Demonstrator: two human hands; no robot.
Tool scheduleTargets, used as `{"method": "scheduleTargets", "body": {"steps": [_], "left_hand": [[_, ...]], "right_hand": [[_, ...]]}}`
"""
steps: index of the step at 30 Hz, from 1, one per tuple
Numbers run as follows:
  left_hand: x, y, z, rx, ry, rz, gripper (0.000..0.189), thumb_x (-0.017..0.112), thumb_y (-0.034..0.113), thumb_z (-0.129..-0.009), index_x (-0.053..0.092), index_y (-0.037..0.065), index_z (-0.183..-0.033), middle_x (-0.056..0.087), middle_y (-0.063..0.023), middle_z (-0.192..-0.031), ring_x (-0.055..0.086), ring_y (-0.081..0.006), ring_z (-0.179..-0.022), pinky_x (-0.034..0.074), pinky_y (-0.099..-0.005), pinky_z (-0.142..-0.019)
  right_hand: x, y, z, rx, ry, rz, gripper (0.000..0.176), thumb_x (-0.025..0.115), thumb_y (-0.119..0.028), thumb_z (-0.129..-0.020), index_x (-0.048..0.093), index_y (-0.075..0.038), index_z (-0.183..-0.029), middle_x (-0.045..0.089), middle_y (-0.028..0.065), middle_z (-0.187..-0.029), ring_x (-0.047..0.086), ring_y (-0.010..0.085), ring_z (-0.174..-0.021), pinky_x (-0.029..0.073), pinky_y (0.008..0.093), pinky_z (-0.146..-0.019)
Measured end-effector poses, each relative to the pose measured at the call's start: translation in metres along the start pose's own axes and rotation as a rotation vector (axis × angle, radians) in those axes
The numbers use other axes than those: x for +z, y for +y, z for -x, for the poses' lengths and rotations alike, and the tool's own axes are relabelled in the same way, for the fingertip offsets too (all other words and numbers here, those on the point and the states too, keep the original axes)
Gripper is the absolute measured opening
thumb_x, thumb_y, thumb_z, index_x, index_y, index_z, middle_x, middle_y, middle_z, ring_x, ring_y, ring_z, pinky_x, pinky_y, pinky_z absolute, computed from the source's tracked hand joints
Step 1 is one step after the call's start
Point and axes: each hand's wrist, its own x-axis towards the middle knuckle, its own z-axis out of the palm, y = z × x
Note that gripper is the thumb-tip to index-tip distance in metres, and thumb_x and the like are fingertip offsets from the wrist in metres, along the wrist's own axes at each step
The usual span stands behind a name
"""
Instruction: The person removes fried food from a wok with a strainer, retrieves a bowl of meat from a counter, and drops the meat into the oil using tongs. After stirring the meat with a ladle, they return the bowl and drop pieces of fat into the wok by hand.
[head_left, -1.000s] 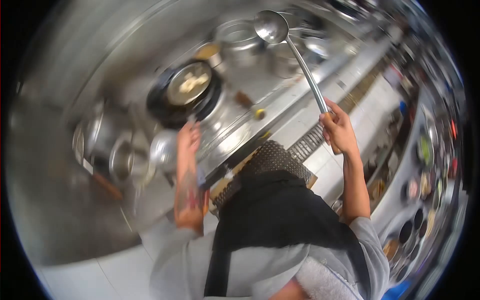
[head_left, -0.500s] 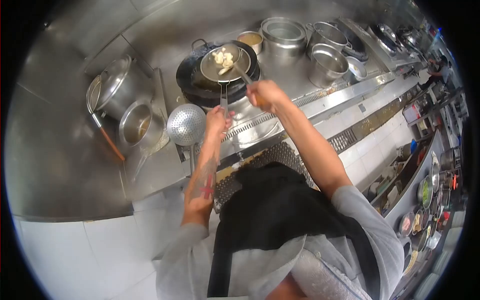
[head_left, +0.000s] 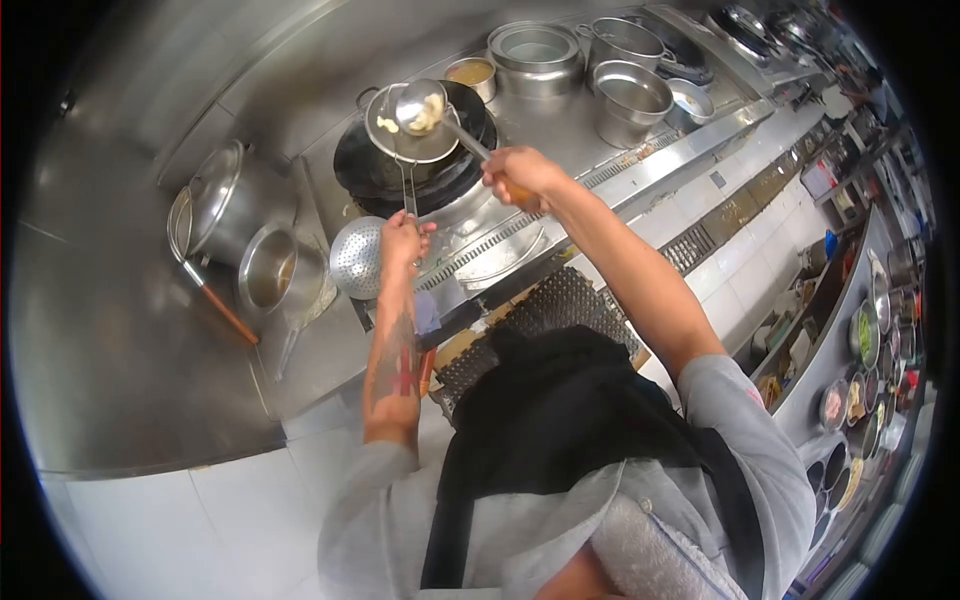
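My left hand (head_left: 403, 240) is closed round the long wire handle of a round mesh strainer (head_left: 425, 151), which is held over a black wok (head_left: 357, 165) on the range. My right hand (head_left: 524, 180) grips the wooden end of a steel ladle (head_left: 468, 140). The ladle's bowl lies over the strainer and carries pale food pieces (head_left: 430, 112). A few more pale bits show on the mesh beside it. Just below my left hand, a perforated skimmer (head_left: 356, 258) rests at the counter's front.
At left stand a large lidded pot (head_left: 222, 195), a smaller saucepan (head_left: 262, 275) and a wood-handled strainer (head_left: 222, 312). Behind the wok are a tin of yellowish liquid (head_left: 470, 74) and several steel pots (head_left: 633, 100). Ingredient bowls (head_left: 835, 405) line the right-hand counter.
Pale pieces that lay in the strainer are now mostly in the ladle's bowl, which has risen over the mesh. The whole view has shifted a little, with the wok further left.
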Motion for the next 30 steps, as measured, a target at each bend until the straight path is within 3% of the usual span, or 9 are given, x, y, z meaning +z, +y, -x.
{"method": "scheduleTargets", "body": {"steps": [3,9,12,13,14,16,17,23,30], "left_hand": [[0.000,-0.011,-0.018,-0.042,-0.003,0.141,0.032,0.043,0.012,-0.100,0.036,-0.001,-0.129,0.064,-0.0204,-0.086,0.046,-0.0112,-0.050,0.034,-0.0238,-0.040],[0.001,-0.026,-0.019,-0.049,0.013,0.387,0.040,0.048,0.014,-0.098,0.037,0.005,-0.135,0.067,-0.0240,-0.096,0.049,-0.0134,-0.054,0.039,-0.0227,-0.043],[-0.016,-0.045,-0.037,-0.069,-0.075,0.436,0.031,0.049,0.020,-0.097,0.054,0.002,-0.122,0.067,-0.0108,-0.088,0.049,-0.0103,-0.055,0.040,-0.0210,-0.044],[-0.056,-0.063,-0.076,-0.162,-0.474,0.547,0.035,0.048,0.020,-0.097,0.054,0.001,-0.126,0.057,-0.0035,-0.075,0.044,-0.0085,-0.052,0.038,-0.0208,-0.042],[-0.018,-0.038,-0.035,-0.055,-0.031,0.291,0.035,0.054,0.021,-0.092,0.062,-0.001,-0.118,0.059,-0.0014,-0.076,0.048,-0.0092,-0.055,0.039,-0.0221,-0.047],[0.018,-0.022,-0.012,0.034,0.209,0.094,0.032,0.053,0.019,-0.092,0.065,0.001,-0.116,0.051,0.0031,-0.067,0.041,-0.0065,-0.053,0.035,-0.0214,-0.047],[-0.033,-0.056,-0.074,0.085,-0.036,0.213,0.032,0.046,0.021,-0.096,0.063,0.001,-0.113,0.038,0.0062,-0.058,0.031,-0.0042,-0.044,0.027,-0.0207,-0.037],[0.009,-0.017,-0.056,0.051,-0.036,0.226,0.015,0.051,0.011,-0.093,0.057,0.001,-0.101,0.037,0.0049,-0.059,0.032,-0.0045,-0.045,0.028,-0.0182,-0.039],[0.051,-0.004,-0.050,0.086,-0.020,0.261,0.019,0.050,0.007,-0.090,0.056,-0.003,-0.106,0.041,0.0027,-0.063,0.034,-0.0062,-0.046,0.031,-0.0186,-0.042]], "right_hand": [[-0.029,0.012,-0.028,0.267,-0.341,-1.094,0.008,0.046,-0.001,-0.094,0.043,0.006,-0.090,0.051,0.0088,-0.077,0.050,0.0076,-0.052,0.044,0.0167,-0.043],[-0.117,0.049,0.060,0.121,-0.426,-1.327,0.012,0.044,-0.006,-0.098,0.043,0.005,-0.092,0.049,0.0058,-0.077,0.047,0.0064,-0.051,0.044,0.0171,-0.040],[-0.188,0.081,0.160,-0.093,-0.474,-1.404,0.015,0.043,-0.011,-0.101,0.044,0.003,-0.095,0.049,0.0049,-0.079,0.045,0.0057,-0.051,0.041,0.0173,-0.037],[-0.207,0.091,0.200,-0.201,-0.313,-1.346,0.011,0.046,-0.012,-0.100,0.046,-0.002,-0.098,0.050,0.0039,-0.079,0.044,0.0050,-0.050,0.041,0.0173,-0.037],[-0.222,0.100,0.244,-0.319,-0.178,-1.253,0.008,0.049,-0.012,-0.099,0.047,-0.005,-0.101,0.051,0.0032,-0.080,0.043,0.0047,-0.050,0.039,0.0175,-0.037],[-0.244,0.124,0.321,-0.509,0.183,-1.053,0.015,0.053,-0.011,-0.097,0.048,-0.004,-0.109,0.052,0.0034,-0.080,0.044,0.0053,-0.050,0.038,0.0179,-0.037],[-0.249,0.130,0.359,-0.553,0.466,-0.917,0.022,0.054,-0.011,-0.097,0.047,-0.003,-0.116,0.054,0.0039,-0.081,0.045,0.0055,-0.050,0.038,0.0182,-0.037],[-0.280,0.193,0.505,-0.301,1.729,-0.327,0.053,0.058,-0.012,-0.090,0.040,0.000,-0.138,0.059,0.0082,-0.081,0.054,0.0127,-0.050,0.044,0.0277,-0.039],[-0.352,0.258,0.656,0.368,1.975,0.058,0.061,0.054,-0.017,-0.083,0.042,-0.002,-0.141,0.066,0.0177,-0.083,0.063,0.0231,-0.054,0.051,0.0351,-0.048]]}}
